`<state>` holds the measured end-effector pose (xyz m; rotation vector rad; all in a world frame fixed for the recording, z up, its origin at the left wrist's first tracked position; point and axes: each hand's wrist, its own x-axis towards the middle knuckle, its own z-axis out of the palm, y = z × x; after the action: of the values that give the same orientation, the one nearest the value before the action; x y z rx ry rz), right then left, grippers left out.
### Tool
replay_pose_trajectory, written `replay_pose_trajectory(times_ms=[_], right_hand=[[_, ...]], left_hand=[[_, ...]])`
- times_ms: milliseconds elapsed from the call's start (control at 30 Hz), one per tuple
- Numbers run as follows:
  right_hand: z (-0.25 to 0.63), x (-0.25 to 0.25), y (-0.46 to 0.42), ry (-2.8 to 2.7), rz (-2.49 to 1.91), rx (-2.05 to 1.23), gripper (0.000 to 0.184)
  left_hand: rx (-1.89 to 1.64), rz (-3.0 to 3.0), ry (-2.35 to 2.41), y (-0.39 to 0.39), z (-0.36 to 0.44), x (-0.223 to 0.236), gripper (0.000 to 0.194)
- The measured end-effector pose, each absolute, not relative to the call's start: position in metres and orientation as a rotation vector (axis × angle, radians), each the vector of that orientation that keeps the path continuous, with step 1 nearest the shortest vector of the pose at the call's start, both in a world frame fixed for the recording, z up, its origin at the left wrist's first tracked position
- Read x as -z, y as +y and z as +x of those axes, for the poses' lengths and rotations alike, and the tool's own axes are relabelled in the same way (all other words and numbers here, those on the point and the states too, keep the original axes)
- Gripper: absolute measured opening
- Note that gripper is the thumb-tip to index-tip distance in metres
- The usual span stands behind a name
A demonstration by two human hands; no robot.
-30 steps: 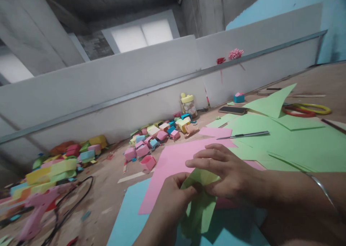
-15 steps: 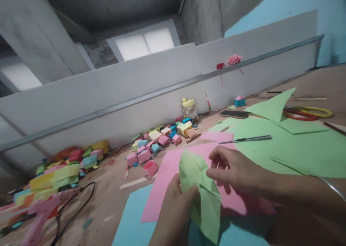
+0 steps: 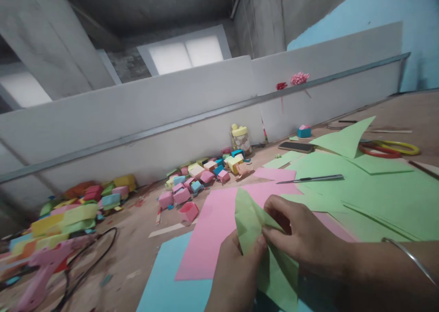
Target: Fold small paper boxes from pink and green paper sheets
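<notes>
A creased piece of light green paper (image 3: pixel 247 220) stands between my two hands, bent along a fold. My left hand (image 3: pixel 236 266) grips its near left side, thumb pressed on the front. From the right, my right hand (image 3: pixel 298 234) pinches the paper close to the left thumb, fingers curled behind it. Beneath the hands lie a pink sheet (image 3: pixel 206 234) and a blue sheet (image 3: pixel 171 271). A craft knife (image 3: pixel 318 178) rests just beyond my right hand, on green sheets (image 3: pixel 384 198).
Small folded paper boxes (image 3: pixel 195 175) are heaped along the wall, with another colourful pile (image 3: pixel 68 216) at left. A pink glue gun (image 3: pixel 51 261) with a black cord lies near it. A phone (image 3: pixel 297 146), scissors (image 3: pixel 391 148) and a yellow-lidded jar (image 3: pixel 242 138) stand farther back.
My right hand has closed from loosely open beside the paper to pinching it. The green paper has shifted slightly right and is folded more sharply; my left hand moved right with it.
</notes>
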<state>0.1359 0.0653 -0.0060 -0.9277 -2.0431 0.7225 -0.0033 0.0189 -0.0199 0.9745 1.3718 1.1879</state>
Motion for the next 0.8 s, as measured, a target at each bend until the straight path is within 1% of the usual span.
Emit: replay_pose_trajectory(times_ms=[100,200,333,467,600,700,800], right_hand=[[0.136,0.007,0.065,-2.025,-0.783,-0.662,0.017],[0.138,0.007,0.065,-2.014,-0.719,-0.696,0.015],[0.14,0.006,0.065,-2.005,-0.663,-0.729,0.013],[0.14,0.008,0.067,-1.991,-0.727,-0.718,0.015],[0.139,0.009,0.069,-2.036,-0.814,-0.707,0.012],[0.139,0.006,0.069,-2.066,-0.778,-0.776,0.009],[0.14,0.005,0.069,-2.09,-0.747,-0.843,0.01]], left_hand=[[-1.225,1.017,1.345,0.018,-0.001,0.015,0.029],[-1.274,1.043,1.312,0.018,-0.001,0.011,0.028],[-1.266,1.03,1.384,0.017,-0.002,0.011,0.027],[-1.305,1.107,1.405,0.016,0.0,0.007,0.029],[-1.307,1.24,1.42,0.014,0.001,0.002,0.023],[-1.263,1.279,1.446,0.013,0.001,-0.001,0.018],[-1.2,1.309,1.435,0.012,0.001,-0.007,0.018]])
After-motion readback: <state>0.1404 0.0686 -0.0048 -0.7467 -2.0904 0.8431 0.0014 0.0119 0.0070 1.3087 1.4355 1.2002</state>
